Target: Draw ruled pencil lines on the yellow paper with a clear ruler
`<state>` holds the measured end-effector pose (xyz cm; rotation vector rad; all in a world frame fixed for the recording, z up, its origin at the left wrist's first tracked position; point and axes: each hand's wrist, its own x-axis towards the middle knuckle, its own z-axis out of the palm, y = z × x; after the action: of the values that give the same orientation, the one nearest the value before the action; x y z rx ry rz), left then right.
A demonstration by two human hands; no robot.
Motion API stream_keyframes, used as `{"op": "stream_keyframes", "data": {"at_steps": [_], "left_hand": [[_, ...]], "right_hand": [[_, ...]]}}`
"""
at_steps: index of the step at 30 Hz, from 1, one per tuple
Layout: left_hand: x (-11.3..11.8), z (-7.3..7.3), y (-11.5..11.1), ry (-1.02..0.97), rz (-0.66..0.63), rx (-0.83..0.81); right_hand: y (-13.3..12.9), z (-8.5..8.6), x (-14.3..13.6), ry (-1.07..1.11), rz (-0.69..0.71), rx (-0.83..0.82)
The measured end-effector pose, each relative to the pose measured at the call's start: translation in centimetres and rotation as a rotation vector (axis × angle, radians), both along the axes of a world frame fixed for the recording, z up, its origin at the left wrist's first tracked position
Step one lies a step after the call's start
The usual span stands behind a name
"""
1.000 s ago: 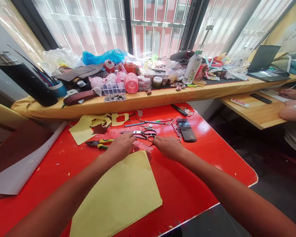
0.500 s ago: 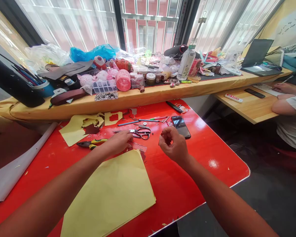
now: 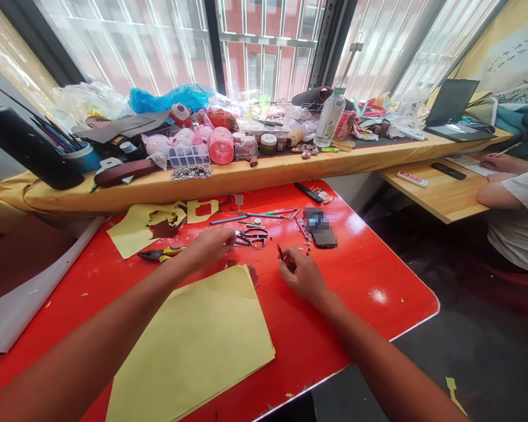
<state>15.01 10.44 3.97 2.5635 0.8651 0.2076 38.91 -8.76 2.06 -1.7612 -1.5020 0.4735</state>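
My left hand point(image 3: 213, 246), fingers bent together, is over the red table point(image 3: 308, 328), just left of the scissors point(image 3: 255, 237); what its fingers hold, if anything, is hidden. Between the thumb and fingers of my right hand point(image 3: 301, 272) is a small dark piece point(image 3: 280, 252). The phone point(image 3: 320, 228) lies beyond that hand, with small beads point(image 3: 305, 234) beside it. Yellow paper sheets point(image 3: 193, 346) lie below my left hand. Pliers point(image 3: 158, 254) with yellow and black handles are left of it, partly behind my forearm.
Cut yellow paper point(image 3: 129, 231) and thin pencil-like sticks point(image 3: 229, 219) lie farther back. A ledge point(image 3: 246, 176) holds jars, a bottle point(image 3: 330, 117) and plastic bags. On the right, a person's arm point(image 3: 506, 190) rests at a wooden desk point(image 3: 435, 193).
My left hand has lifted slightly from beside the scissors. My right hand has moved down and left, and the dark piece now shows in its fingers. The ruler near my left hand no longer shows.
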Motion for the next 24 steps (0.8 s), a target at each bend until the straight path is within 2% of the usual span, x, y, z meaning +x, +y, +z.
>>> {"op": "stream_keyframes", "data": {"at_steps": [6, 9, 12, 17, 21, 24], "left_hand": [[-2.6, 3.1, -1.8, -0.259, 0.227, 0.061], [-4.6, 3.5, -4.2, -0.396, 0.315, -0.038], [-6.7, 2.8, -7.2, -0.428, 0.301, -0.102], [-10.5, 0.6, -11.5, -0.377, 0.324, -0.099], [-13.5, -0.7, -13.4, -0.385, 0.344, -0.104], [-15.0, -1.0, -14.0, -0.394, 0.385, -0.113]], "right_hand": [[-0.2, 0.0, -0.3, 0.089, -0.058, 0.066], [0.0, -0.6, -0.3, 0.09, -0.006, 0.035], [0.3, -1.4, -0.3, 0.04, 0.051, 0.004], [1.9, -1.0, 0.9, -0.009, -0.011, 0.033], [3.6, 0.2, 2.3, -0.102, 0.002, 0.081], [4.7, 0.3, 2.8, -0.187, 0.04, 0.076]]}}
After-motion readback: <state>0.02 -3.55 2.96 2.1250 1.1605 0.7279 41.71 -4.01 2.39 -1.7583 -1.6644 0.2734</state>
